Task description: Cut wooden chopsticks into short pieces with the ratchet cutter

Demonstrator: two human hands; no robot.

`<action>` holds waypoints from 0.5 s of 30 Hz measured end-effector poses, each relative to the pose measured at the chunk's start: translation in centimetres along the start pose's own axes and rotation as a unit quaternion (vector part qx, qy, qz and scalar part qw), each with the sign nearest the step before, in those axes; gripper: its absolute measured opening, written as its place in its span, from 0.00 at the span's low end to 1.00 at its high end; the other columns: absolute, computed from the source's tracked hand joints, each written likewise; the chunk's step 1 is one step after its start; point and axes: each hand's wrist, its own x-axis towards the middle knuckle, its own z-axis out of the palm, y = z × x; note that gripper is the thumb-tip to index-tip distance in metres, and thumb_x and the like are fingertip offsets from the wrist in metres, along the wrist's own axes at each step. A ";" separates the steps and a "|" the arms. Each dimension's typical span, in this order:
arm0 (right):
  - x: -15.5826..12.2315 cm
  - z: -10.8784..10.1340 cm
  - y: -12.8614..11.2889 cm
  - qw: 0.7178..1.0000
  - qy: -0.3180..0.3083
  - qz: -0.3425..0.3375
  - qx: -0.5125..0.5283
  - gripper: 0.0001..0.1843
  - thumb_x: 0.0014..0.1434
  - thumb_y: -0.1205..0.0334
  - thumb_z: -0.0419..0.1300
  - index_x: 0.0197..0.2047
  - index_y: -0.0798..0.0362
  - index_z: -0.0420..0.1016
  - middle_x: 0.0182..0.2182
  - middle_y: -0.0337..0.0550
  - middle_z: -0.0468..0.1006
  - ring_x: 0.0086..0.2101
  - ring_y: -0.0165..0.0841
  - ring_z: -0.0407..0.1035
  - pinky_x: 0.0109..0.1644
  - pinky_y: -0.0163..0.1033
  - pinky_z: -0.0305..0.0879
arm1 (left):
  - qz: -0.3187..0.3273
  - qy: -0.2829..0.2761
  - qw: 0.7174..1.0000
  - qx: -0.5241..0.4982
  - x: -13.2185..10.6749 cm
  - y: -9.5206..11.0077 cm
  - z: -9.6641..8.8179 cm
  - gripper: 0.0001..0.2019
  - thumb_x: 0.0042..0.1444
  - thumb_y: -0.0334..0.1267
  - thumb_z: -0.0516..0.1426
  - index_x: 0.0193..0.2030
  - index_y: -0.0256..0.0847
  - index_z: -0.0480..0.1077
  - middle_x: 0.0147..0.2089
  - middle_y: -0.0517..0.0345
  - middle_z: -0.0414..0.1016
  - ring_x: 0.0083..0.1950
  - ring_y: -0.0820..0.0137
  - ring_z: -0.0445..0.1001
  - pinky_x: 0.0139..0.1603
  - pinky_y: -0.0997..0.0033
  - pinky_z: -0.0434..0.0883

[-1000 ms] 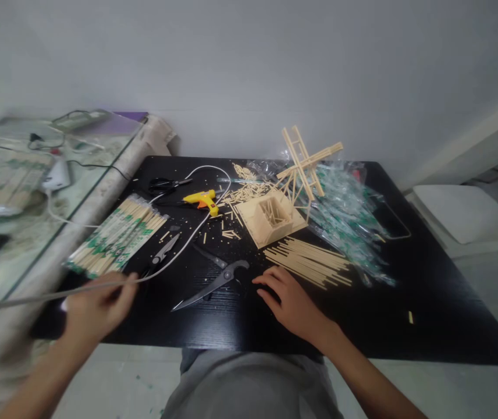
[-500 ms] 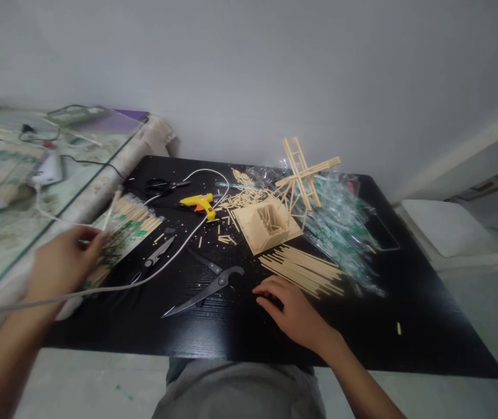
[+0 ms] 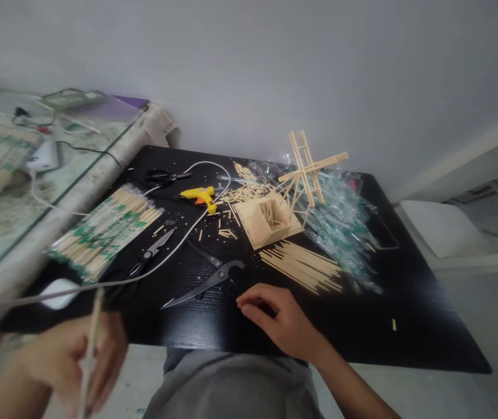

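Note:
My left hand is blurred at the lower left, below the table edge, closed on a wrapped pair of chopsticks that sticks upward. My right hand rests on the black table near its front edge, fingers curled and holding nothing, just right of the black shears. A stack of wrapped chopsticks lies at the table's left. Bare sticks lie beyond my right hand, before a small wooden box and a stick windmill.
A yellow glue gun with its white cord, small pliers and black scissors lie mid-table among stick offcuts. Empty plastic wrappers are heaped at the right. A glass-topped counter stands left.
My left hand went from the cord to the chopstick stack, then drew back toward me with one wrapped pair. My right hand slid slightly nearer the front edge.

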 end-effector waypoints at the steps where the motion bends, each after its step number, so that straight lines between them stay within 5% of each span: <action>1: -0.1 0.5 -0.1 0.999 -0.019 0.004 0.026 0.08 0.67 0.60 0.64 0.46 0.51 0.84 0.41 0.44 0.85 0.41 0.35 0.79 0.47 0.38 0.73 | -0.020 -0.050 0.998 0.027 1.4 -0.1 1.2 0.19 0.49 0.60 0.69 0.25 0.46 0.79 0.28 0.47 0.84 0.30 0.61 0.83 0.32 0.67 0.78; 2: -0.2 1.0 -0.2 0.998 -0.038 0.005 0.055 0.10 0.66 0.59 0.65 0.49 0.51 0.84 0.43 0.45 0.85 0.43 0.36 0.79 0.49 0.40 0.74 | -0.060 -0.014 0.996 0.061 3.0 -0.2 2.5 0.17 0.53 0.58 0.67 0.29 0.45 0.81 0.33 0.47 0.86 0.36 0.61 0.84 0.40 0.65 0.78; 5: -0.3 2.2 -0.5 0.985 -0.079 0.013 0.153 0.17 0.65 0.54 0.67 0.55 0.51 0.81 0.47 0.47 0.85 0.47 0.38 0.79 0.53 0.43 0.75 | -0.080 0.063 0.993 0.063 7.7 0.2 6.0 0.14 0.54 0.50 0.68 0.33 0.41 0.78 0.25 0.56 0.81 0.26 0.68 0.79 0.29 0.74 0.72; 8: 0.0 2.5 -1.0 0.974 -0.043 0.041 0.220 0.15 0.67 0.50 0.66 0.49 0.51 0.82 0.42 0.46 0.86 0.44 0.37 0.80 0.51 0.43 0.76 | -0.059 0.124 0.990 0.041 10.9 0.8 7.9 0.14 0.57 0.48 0.66 0.34 0.39 0.74 0.25 0.60 0.78 0.26 0.70 0.78 0.29 0.75 0.71; 11: 0.7 1.8 -1.3 0.968 0.034 0.045 0.245 0.14 0.68 0.49 0.64 0.41 0.52 0.81 0.32 0.42 0.83 0.34 0.33 0.79 0.44 0.38 0.76 | -0.038 0.128 0.990 0.050 11.6 1.6 7.7 0.15 0.61 0.51 0.63 0.40 0.39 0.76 0.31 0.57 0.80 0.31 0.69 0.78 0.34 0.73 0.73; 15: 1.2 -0.1 -1.1 0.960 0.102 0.040 0.259 0.13 0.67 0.51 0.65 0.46 0.51 0.80 0.28 0.36 0.76 0.25 0.26 0.73 0.30 0.32 0.71 | -0.039 0.161 0.964 0.208 8.9 1.9 5.5 0.16 0.66 0.51 0.58 0.39 0.40 0.78 0.30 0.59 0.77 0.31 0.72 0.74 0.31 0.77 0.67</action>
